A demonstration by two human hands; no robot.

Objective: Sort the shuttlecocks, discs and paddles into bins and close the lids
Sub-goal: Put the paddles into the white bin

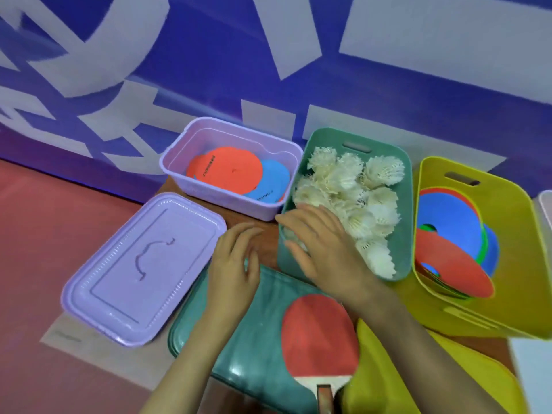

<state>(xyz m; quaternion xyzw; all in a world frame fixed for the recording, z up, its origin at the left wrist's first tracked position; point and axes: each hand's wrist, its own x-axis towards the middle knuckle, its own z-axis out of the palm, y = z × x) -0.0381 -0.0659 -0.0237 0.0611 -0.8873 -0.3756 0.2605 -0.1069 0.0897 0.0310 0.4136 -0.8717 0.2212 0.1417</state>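
Shuttlecocks heaped white in green bin, pile just beyond and right of right hand, which lies flat with fingers spread wide over bin's near-left corner, touching the nearest ones, gripping nothing. Left hand just left of it, fingers relaxed, empty, over far edge of green lid. Red paddle lies on that lid, under right wrist. Purple bin with red and blue discs beyond left hand; purple lid to its left
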